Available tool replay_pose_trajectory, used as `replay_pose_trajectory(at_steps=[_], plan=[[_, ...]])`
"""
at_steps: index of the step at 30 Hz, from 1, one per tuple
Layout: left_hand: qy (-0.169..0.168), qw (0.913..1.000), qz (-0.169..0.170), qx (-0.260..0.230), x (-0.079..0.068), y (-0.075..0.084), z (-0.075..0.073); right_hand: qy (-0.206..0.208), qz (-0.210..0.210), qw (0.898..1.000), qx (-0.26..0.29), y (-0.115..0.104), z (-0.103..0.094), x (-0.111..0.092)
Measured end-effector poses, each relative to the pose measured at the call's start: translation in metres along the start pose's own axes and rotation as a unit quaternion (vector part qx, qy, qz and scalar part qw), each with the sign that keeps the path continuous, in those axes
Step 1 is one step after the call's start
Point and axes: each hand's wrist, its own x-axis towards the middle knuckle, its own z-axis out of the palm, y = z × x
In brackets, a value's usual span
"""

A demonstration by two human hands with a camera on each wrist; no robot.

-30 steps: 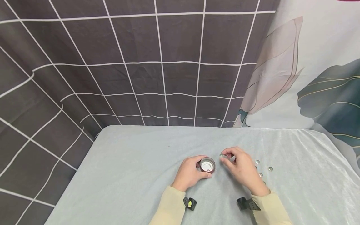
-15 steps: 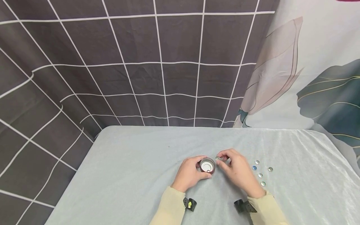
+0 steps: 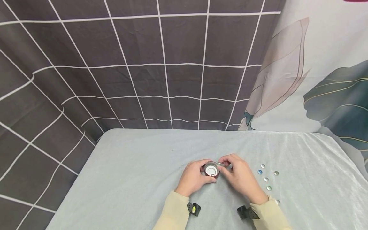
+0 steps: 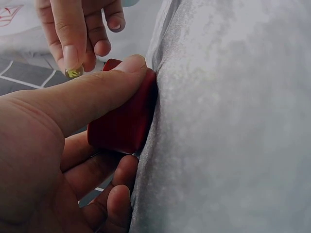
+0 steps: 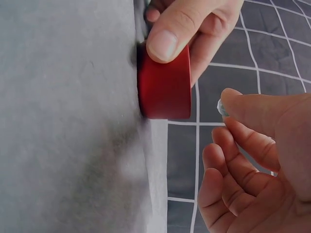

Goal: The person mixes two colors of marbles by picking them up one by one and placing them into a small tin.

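Note:
My left hand [image 3: 193, 177] grips a small round red tin [image 3: 211, 169] with a pale inside, its mouth facing up on the table. In the left wrist view the thumb presses the side of the tin [image 4: 121, 126], with the fingers around the other side. Between thumb and fingertips my right hand [image 3: 240, 177] pinches a small glass marble [image 3: 219, 164], held at the tin's right rim. The right wrist view has this marble [image 5: 221, 108] just above the level of the red tin [image 5: 165, 92]. Something small, too tiny to make out, lies inside near the front wall.
Several glass marbles lie to the right of my right hand, among them a blue one [image 3: 260, 172], a greenish one [image 3: 268, 188] and one by the sleeve [image 3: 278, 202]. A pale cloth [image 3: 129, 179] covers the table. Dark gridded fabric [image 3: 184, 80] hangs behind.
My right hand has moved left and slightly toward me, carrying the marble to the tin's rim. More marbles on the cloth have come into view. The left hand and tin stay put.

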Motion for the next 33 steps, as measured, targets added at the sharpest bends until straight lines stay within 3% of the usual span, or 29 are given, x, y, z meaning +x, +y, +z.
replay_pose_trajectory(at_steps=[33], plan=[[0.002,0.9999,0.012,-0.005,0.0,0.0,-0.001,-0.01,-0.032,0.999,-0.006,-0.006,0.011,-0.005]])
